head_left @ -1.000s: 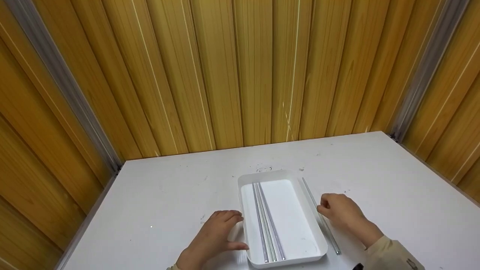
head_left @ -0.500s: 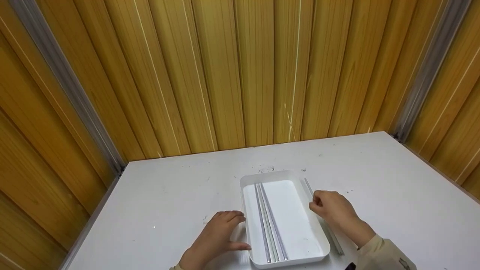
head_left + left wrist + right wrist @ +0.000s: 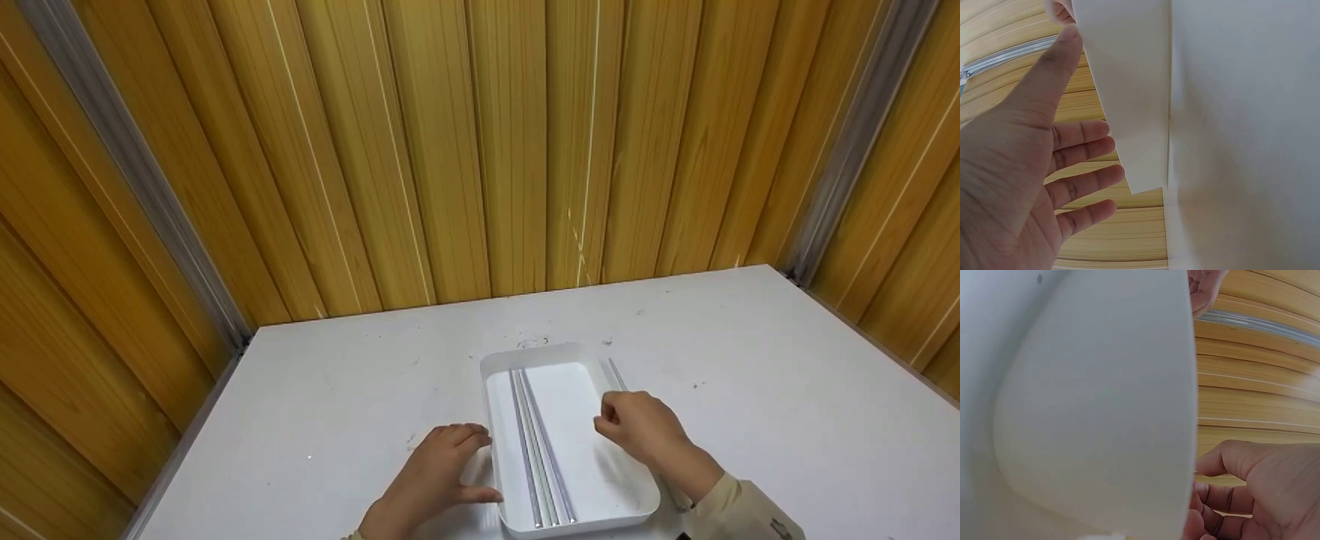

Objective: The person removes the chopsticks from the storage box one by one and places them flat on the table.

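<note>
A white rectangular tray (image 3: 532, 355) holds three slim chopsticks, a pale green one (image 3: 538, 451) between two pale purple ones (image 3: 550, 451). They lie lengthwise along its left half. My left hand (image 3: 441, 474) is at the tray's left side, fingers and thumb spread, fingertips right at the wall (image 3: 1123, 95). My right hand (image 3: 646, 429) hovers over the right rim with loosely curled fingers; nothing shows between thumb and fingers. Outside the right wall lies another chopstick (image 3: 616, 373), mostly hidden behind the right hand and wrist.
The tray stands near the front of a white table (image 3: 360, 390). Wood-patterned panels (image 3: 450, 150) close off the back and both sides. Small dark marks (image 3: 532, 342) dot the table behind the tray.
My right hand has moved left, from beside the outer chopstick to over the tray's right rim. That chopstick still lies outside the tray. My left hand stays at the left wall.
</note>
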### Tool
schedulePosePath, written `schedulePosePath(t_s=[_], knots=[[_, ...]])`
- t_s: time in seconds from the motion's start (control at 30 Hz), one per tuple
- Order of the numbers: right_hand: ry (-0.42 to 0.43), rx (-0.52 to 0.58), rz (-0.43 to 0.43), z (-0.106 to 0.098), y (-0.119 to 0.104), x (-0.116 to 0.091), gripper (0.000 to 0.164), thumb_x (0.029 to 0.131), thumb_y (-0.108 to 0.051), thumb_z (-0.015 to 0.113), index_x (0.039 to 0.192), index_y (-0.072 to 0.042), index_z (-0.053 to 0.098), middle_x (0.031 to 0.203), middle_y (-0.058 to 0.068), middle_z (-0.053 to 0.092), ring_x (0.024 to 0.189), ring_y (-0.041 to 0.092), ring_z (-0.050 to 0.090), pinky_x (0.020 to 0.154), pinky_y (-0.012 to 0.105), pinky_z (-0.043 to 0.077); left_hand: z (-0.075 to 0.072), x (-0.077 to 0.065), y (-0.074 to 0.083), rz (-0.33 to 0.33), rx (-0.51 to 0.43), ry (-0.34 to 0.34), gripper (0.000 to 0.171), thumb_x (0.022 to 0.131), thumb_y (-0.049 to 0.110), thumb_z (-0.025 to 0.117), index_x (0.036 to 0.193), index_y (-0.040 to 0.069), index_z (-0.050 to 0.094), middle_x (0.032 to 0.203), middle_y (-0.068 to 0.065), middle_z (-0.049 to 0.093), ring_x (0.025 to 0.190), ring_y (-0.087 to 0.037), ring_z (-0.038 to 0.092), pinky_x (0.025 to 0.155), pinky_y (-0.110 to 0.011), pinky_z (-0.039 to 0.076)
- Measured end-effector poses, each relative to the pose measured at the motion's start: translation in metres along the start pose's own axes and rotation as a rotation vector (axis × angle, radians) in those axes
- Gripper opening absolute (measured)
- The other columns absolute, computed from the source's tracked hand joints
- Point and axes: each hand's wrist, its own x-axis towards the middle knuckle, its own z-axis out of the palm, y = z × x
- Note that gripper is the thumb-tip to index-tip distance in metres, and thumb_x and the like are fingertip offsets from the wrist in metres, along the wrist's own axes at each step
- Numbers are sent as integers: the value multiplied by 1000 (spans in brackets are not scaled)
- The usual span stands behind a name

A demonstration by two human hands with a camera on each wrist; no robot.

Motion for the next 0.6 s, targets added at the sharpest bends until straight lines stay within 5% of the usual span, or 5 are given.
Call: schedulePosePath(t_s=[0.6], knots=[[-57, -8, -63, 28, -22, 1, 14, 78, -13, 66, 66, -12, 58, 63, -2, 57, 58, 12, 44, 51, 25, 35, 0, 0, 1, -34, 1, -32, 66, 75, 64, 66, 114, 11, 65, 119, 1, 65, 111, -17, 61, 98, -35, 50]])
